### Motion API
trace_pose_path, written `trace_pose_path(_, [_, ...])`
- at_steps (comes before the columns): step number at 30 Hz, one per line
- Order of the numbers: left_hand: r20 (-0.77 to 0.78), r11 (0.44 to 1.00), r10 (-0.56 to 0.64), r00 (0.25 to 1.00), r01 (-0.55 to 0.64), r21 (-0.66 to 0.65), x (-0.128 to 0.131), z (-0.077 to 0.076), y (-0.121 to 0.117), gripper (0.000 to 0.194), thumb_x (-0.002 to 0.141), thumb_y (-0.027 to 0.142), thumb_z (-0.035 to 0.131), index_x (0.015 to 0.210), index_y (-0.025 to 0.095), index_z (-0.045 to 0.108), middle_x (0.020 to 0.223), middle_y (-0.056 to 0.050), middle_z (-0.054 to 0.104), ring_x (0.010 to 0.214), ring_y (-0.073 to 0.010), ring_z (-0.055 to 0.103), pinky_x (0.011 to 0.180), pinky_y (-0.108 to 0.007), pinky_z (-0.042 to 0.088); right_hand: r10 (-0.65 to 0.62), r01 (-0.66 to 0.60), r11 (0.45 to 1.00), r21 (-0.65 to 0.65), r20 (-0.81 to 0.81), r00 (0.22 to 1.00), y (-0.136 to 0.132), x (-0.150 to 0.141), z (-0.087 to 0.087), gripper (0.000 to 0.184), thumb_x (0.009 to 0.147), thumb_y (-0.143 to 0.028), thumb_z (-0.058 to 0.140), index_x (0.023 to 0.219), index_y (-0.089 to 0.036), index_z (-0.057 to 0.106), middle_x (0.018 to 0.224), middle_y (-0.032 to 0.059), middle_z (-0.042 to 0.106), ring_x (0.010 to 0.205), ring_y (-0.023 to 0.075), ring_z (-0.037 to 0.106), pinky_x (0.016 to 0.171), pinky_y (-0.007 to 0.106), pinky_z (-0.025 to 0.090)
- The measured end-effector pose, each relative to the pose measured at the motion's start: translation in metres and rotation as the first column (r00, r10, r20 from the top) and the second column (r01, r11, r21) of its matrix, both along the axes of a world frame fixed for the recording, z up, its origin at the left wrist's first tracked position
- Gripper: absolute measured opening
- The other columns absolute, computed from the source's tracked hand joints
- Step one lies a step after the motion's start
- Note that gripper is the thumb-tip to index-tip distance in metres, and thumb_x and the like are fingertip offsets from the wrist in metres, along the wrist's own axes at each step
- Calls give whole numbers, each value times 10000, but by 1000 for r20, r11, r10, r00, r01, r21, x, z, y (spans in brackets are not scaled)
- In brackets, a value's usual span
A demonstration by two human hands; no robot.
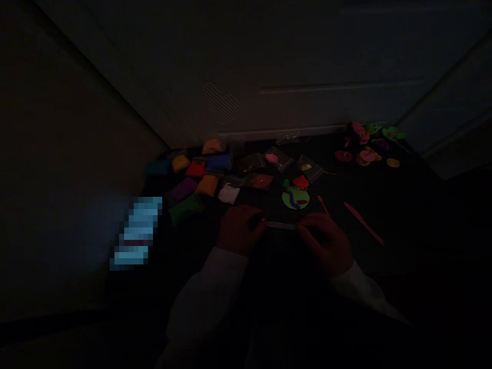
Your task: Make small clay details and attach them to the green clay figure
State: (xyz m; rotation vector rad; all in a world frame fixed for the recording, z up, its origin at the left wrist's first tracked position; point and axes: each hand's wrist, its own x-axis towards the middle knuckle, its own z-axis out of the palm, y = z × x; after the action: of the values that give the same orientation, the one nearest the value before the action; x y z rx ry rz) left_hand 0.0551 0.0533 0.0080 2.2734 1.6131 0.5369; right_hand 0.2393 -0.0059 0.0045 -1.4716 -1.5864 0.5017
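Note:
The scene is very dim. Between my hands stretches a thin pale strip (281,225), perhaps the top edge of a clear bag; its exact kind is unclear. My left hand (239,229) pinches its left end, with fingers closed. At the other end, my right hand (326,242) grips it between thumb and fingertips. Just beyond the strip lies a green clay disc (286,199) with blue, brown and red pieces on it. A small pink tool (323,204) lies beyond my right hand, and a pink plastic knife (363,223) is to its right.
Several bags of coloured clay, including a green one (184,210) and a white one (229,193), cover the dark table's left and middle. Clay figures (367,155) stand at the back right. A bright pixelated patch (138,230) is at left. A pale panel (307,113) rises behind.

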Motion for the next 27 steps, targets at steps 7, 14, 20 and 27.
trace_pose_path(7, [-33,997,-61,998,60,-41,-1,0,10,188,698,299,505,818,223,628,874,-25,587,869,-175,506,793,-357,388,23,-23,1000,-4,30,999,1,1,-2,73,719,-217,534,782,-200,566,833,31,560,821,136,517,737,295,425])
trace_pose_path(14, [3,993,-83,997,83,-80,-2,0,15,169,678,292,529,796,217,623,873,-17,579,874,-166,497,807,-343,388,10,-9,1000,-27,42,999,0,0,-1,88,711,-229,532,774,-199,585,824,31,573,819,144,526,730,302,430])
trace_pose_path(20, [9,1000,-7,1000,7,-10,-8,2,6,194,690,271,508,837,183,599,873,-42,578,884,-171,490,804,-330,395,20,-19,1000,-22,41,999,1,0,0,94,715,-229,527,776,-190,587,815,35,576,809,144,529,718,300,438])
trace_pose_path(27, [-26,996,75,997,-74,42,-6,-1,-5,158,679,299,529,719,172,615,795,-46,590,826,-179,511,780,-344,395,26,-26,1000,-3,53,998,1,0,0,83,714,-220,530,778,-201,579,815,33,578,813,147,527,717,307,436])
